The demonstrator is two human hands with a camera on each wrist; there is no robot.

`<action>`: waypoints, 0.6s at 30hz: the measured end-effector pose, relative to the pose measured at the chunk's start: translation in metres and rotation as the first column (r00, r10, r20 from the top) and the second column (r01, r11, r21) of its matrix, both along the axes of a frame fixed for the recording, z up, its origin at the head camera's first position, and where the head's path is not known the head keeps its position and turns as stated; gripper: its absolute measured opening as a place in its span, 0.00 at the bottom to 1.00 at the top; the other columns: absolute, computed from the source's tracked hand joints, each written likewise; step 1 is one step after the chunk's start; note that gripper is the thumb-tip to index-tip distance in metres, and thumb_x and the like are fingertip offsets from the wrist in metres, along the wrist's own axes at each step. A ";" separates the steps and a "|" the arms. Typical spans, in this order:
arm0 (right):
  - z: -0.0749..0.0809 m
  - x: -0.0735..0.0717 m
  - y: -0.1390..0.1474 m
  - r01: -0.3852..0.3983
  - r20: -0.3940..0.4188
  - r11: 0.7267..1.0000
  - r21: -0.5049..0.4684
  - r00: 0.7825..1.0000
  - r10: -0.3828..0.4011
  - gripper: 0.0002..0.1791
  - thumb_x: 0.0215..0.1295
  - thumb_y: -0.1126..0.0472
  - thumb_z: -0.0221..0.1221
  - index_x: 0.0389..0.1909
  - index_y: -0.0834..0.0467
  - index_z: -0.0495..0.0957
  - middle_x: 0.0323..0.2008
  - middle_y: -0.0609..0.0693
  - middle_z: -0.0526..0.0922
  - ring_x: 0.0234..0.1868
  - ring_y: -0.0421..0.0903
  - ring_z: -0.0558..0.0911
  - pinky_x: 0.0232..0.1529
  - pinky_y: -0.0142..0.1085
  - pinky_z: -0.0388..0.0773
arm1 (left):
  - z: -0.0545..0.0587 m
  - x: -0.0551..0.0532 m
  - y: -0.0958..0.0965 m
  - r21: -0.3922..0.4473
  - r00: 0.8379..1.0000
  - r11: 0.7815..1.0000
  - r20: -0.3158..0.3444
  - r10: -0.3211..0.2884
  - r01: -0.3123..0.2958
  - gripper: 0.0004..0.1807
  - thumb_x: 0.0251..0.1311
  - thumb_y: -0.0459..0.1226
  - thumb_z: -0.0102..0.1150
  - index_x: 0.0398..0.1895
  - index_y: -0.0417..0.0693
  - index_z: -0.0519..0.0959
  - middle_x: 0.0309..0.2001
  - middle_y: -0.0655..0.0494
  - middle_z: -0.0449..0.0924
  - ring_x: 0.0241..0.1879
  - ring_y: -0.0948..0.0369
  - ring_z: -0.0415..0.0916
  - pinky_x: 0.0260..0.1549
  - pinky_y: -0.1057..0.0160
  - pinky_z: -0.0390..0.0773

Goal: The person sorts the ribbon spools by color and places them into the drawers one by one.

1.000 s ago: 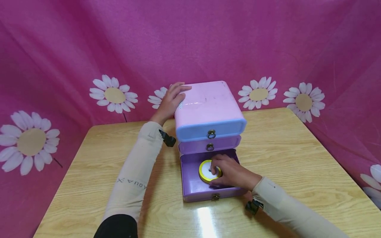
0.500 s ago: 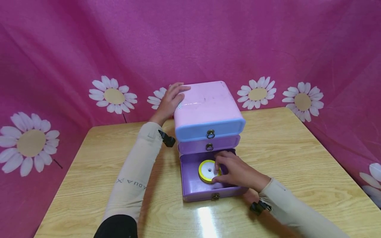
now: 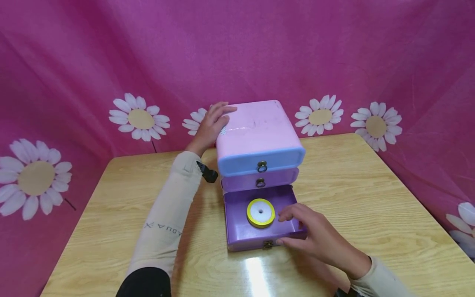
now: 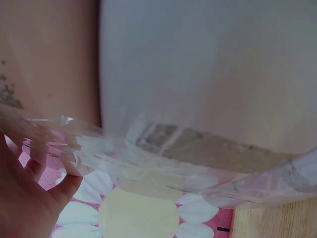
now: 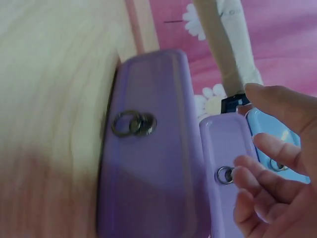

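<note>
A small pink chest of drawers (image 3: 259, 123) stands on the table, its bottom purple drawer (image 3: 237, 231) pulled out. In that drawer lies a spool of yellow ribbon (image 3: 261, 212) with a white face and a small centre hole. My left hand (image 3: 210, 128) rests on the chest's top left edge, fingers extended over it. Over the drawer's front right corner is my right hand (image 3: 319, 237), thumb and fingers apart and holding nothing. The right wrist view shows the same hand (image 5: 282, 163) beside the drawer fronts, fingers loosely bent.
Above the open drawer are a purple middle drawer (image 3: 241, 182) and a blue top drawer (image 3: 241, 163), each with a ring pull. The wooden table (image 3: 371, 198) extends on both sides. A pink cloth (image 3: 237, 49) with daisies hangs behind.
My right hand has let go of the ribbon spool and drawn back toward the front right. The spool stays in the drawer. My left hand keeps its place on the chest.
</note>
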State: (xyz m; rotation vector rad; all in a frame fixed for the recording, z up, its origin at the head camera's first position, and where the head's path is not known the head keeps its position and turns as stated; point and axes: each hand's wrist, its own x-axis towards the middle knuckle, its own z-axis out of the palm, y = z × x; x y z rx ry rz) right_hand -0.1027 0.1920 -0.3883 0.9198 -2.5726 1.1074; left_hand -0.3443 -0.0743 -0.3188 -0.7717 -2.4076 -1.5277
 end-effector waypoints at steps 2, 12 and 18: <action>-0.001 0.007 -0.001 -0.011 -0.019 0.999 -0.037 1.000 0.011 0.19 0.46 0.52 0.68 0.40 0.45 0.72 0.36 0.37 0.74 0.31 0.36 0.73 0.26 0.28 0.71 | -0.001 -0.001 -0.001 0.005 1.000 1.000 -0.006 -0.001 0.001 0.17 0.64 0.43 0.44 0.54 0.58 0.74 0.63 0.63 0.58 0.63 0.69 0.50 0.61 0.54 0.50; -0.027 0.029 -0.001 -0.083 0.101 0.984 -0.155 0.990 0.100 0.15 0.49 0.58 0.66 0.40 0.48 0.77 0.30 0.39 0.80 0.23 0.34 0.74 0.18 0.27 0.69 | 0.011 0.010 0.000 0.014 1.000 1.000 0.015 -0.024 0.023 0.17 0.64 0.38 0.43 0.55 0.48 0.74 0.64 0.53 0.57 0.64 0.63 0.50 0.62 0.55 0.49; -0.045 0.036 -0.002 0.021 0.297 0.993 -0.119 0.955 0.016 0.17 0.51 0.52 0.64 0.42 0.52 0.78 0.25 0.40 0.79 0.21 0.32 0.73 0.20 0.29 0.72 | 0.025 0.028 0.003 0.019 0.999 0.999 0.015 -0.028 0.028 0.18 0.64 0.34 0.42 0.55 0.39 0.72 0.64 0.47 0.57 0.65 0.56 0.49 0.62 0.55 0.48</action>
